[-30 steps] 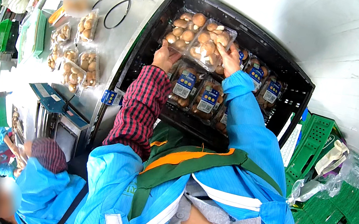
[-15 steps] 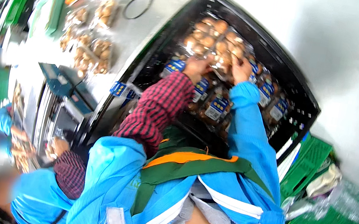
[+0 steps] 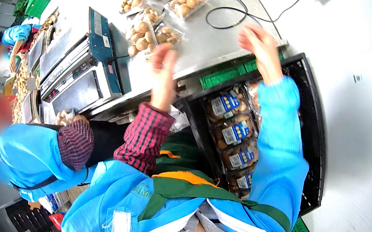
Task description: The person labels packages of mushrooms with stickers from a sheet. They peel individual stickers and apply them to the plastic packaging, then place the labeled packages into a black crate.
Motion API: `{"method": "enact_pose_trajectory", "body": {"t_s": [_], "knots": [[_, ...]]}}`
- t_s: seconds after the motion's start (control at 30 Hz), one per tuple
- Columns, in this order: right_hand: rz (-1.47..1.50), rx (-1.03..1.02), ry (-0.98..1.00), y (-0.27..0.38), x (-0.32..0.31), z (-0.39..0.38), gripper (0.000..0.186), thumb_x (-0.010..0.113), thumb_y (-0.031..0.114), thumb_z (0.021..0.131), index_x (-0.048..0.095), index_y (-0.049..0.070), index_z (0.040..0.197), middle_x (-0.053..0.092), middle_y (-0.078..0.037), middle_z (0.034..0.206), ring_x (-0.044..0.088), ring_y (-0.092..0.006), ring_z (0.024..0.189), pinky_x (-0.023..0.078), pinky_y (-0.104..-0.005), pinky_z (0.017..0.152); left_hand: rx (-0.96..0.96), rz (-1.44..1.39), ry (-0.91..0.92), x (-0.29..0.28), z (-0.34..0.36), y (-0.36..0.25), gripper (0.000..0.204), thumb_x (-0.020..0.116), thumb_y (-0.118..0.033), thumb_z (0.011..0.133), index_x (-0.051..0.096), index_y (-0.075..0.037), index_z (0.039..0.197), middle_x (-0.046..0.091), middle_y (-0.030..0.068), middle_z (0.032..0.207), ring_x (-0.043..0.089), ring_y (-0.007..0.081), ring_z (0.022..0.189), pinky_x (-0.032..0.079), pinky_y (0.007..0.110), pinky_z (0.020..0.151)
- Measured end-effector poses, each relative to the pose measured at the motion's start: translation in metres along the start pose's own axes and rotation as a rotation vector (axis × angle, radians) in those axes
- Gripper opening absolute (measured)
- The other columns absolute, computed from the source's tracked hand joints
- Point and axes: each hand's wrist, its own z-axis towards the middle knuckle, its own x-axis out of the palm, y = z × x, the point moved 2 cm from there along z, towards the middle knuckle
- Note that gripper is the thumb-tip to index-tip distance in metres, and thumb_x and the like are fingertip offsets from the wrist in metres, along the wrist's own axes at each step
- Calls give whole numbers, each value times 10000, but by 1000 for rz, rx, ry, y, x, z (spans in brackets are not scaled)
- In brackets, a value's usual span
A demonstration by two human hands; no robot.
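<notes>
My left hand [image 3: 164,78], slightly blurred, is raised with its fingers loosely extended and nothing visible in them. It is nearest to the clear packs of brown mushrooms [image 3: 141,37] grouped on the steel table. Above the table's edge by the crate, my right hand [image 3: 263,52] reaches out empty with its fingers stretched. Beneath my right forearm sits a black crate [image 3: 310,151]. Inside it lie rows of mushroom packs with blue and white labels [image 3: 236,133]. My right sleeve covers part of those rows.
Blue-and-grey weighing machines [image 3: 100,52] stand left of the packs. A co-worker in a blue top [image 3: 41,156] works close on my left, and another person [image 3: 18,36] is farther off. A black cable [image 3: 228,7] loops over the steel table [image 3: 217,47]. Beside the crate shows a green crate edge [image 3: 224,76].
My hands have let go of the mushroom packs in the crate and moved out over the table. The view has swung left, bringing the table and its packs closer to the middle.
</notes>
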Motion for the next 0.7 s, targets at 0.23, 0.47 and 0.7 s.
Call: {"method": "enact_pose_trajectory", "body": {"t_s": [0.23,0.47,0.7], "knots": [[-290,153,-293,-126,106,215,586,783,460,681,652,-94,822,673,-212,819,674,-264,714,534,-354,605,-203,230,-251,-155,102,78,307,691,-207,871,539,-43,1081,469,4,926,441,85,823,416,297,751],[-61,93,-628,-132,168,217,266,709,183,644,639,1,825,671,-171,805,653,-316,754,512,-408,714,-468,-279,-226,-140,72,91,331,667,-258,894,551,-123,1174,562,-18,1086,512,120,957,430,307,871],[43,-136,-747,-83,137,205,368,726,248,695,545,32,932,618,-172,889,600,-287,779,473,-390,682,-396,-474,-6,-81,67,57,339,623,-144,911,514,-64,1222,556,112,1205,540,249,1064,503,376,908]]}}
